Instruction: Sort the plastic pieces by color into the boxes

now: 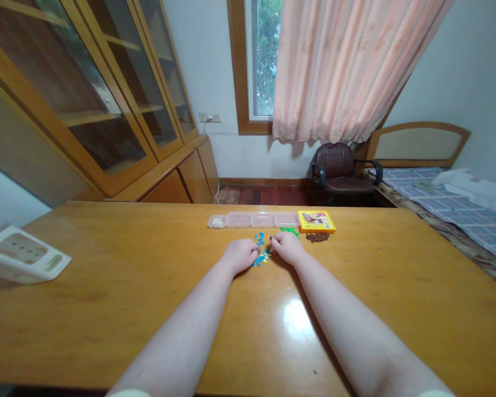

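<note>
Both my hands rest on the wooden table (107, 275), side by side at its far middle. My left hand (240, 256) is curled with its fingers closed at a small heap of blue and yellow beads (260, 251). My right hand (287, 246) is also curled, fingertips pinched together at the same heap; what they hold is too small to see. A little pile of green beads (290, 231) lies just behind my right hand. A pile of brown beads (317, 237) lies to its right.
A clear compartment box (252, 220) stands behind the beads, with a yellow box (316, 220) beside it. A white carton (20, 253) lies at the table's left edge. Beyond are a wooden cabinet (107, 110), an office chair (341, 168) and a bed (458, 204).
</note>
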A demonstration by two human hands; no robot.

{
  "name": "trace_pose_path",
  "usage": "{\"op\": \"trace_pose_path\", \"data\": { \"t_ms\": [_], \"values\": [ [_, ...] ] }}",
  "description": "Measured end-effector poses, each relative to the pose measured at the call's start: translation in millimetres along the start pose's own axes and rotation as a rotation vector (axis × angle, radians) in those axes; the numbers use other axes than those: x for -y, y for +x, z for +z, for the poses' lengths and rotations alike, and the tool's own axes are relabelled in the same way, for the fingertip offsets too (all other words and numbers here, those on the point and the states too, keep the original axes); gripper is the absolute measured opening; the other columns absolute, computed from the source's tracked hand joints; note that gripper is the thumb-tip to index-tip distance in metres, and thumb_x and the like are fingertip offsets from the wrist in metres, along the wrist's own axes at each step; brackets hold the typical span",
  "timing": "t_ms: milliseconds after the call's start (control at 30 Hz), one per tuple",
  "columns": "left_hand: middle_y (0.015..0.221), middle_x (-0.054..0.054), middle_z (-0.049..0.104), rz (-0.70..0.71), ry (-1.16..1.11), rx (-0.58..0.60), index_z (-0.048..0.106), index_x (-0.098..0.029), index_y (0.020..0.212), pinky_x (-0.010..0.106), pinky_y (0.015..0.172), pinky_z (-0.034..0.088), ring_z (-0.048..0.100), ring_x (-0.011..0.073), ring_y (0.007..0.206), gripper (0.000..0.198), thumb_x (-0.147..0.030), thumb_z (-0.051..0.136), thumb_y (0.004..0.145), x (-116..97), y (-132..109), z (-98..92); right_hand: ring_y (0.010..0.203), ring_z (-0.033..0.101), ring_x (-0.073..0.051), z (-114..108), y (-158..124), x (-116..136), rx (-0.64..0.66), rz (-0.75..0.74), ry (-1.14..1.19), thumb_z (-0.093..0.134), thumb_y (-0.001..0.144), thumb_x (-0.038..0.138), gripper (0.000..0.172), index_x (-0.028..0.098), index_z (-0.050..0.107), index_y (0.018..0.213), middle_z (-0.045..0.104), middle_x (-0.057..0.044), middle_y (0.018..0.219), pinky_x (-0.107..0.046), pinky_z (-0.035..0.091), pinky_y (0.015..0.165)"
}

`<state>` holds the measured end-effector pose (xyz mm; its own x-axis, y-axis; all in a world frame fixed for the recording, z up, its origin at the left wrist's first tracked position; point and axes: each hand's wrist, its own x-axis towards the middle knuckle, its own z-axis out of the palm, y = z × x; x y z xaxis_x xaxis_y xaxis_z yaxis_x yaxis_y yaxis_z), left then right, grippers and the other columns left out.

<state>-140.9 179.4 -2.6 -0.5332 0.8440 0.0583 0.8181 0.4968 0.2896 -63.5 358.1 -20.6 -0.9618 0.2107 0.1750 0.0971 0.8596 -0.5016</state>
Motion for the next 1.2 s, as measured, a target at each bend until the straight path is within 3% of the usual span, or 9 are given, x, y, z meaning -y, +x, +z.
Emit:
{"op": "trace_pose_path", "data": {
  "t_ms": [300, 600, 1033, 1200],
  "values": [
    [0.096, 0.000, 0.072, 0.021, -0.058, 0.022, 0.073, -0.028, 0.093, 0.026, 0.081, 0.046, 0.063, 0.0176, 0.090, 0.029, -0.023, 0.047, 0.080, -3.3, -1.9, -2.2, 0.054, 0.044, -0.011, 2.2, -1.3, 3.3, 0.036, -0.140, 0.045, 0.045, 0.084, 0.022, 0.035, 0.015, 0.062, 0.053, 0.055, 0.000, 0.052, -0.023, 0.028, 0.055],
    [0.093, 0.004, 0.071, -0.179, 0.031, -0.047, 0.072, -0.023, 0.086, 0.027, 0.077, 0.045, 0.062, 0.0187, 0.087, 0.030, -0.025, 0.042, 0.083, -1.0, -0.8, -5.4, 0.058, 0.049, -0.012, -2.1, -1.0, 1.6, 0.040, -0.121, 0.102, 0.044, 0.086, 0.023, 0.035, 0.015, 0.068, 0.062, 0.062, -0.002, 0.061, -0.023, 0.031, 0.058],
    [0.092, 0.000, 0.072, 0.061, -0.047, -0.023, 0.072, -0.026, 0.091, 0.026, 0.077, 0.046, 0.063, 0.0171, 0.086, 0.029, -0.022, 0.046, 0.081, -0.7, -1.2, 0.2, 0.058, 0.047, -0.011, 1.5, 0.4, 2.3, 0.035, -0.139, 0.053, 0.045, 0.087, 0.024, 0.037, 0.014, 0.065, 0.058, 0.059, -0.002, 0.057, -0.023, 0.028, 0.057],
    [0.100, 0.000, 0.071, 0.031, -0.012, 0.017, 0.071, -0.029, 0.101, 0.027, 0.081, 0.047, 0.063, 0.0180, 0.092, 0.033, -0.023, 0.045, 0.082, -1.0, -0.5, 1.3, 0.059, 0.049, -0.012, 1.2, 1.5, 0.0, 0.023, -0.106, 0.038, 0.043, 0.088, 0.024, 0.037, 0.015, 0.069, 0.064, 0.062, -0.003, 0.062, -0.024, 0.029, 0.058]
  ]
}}
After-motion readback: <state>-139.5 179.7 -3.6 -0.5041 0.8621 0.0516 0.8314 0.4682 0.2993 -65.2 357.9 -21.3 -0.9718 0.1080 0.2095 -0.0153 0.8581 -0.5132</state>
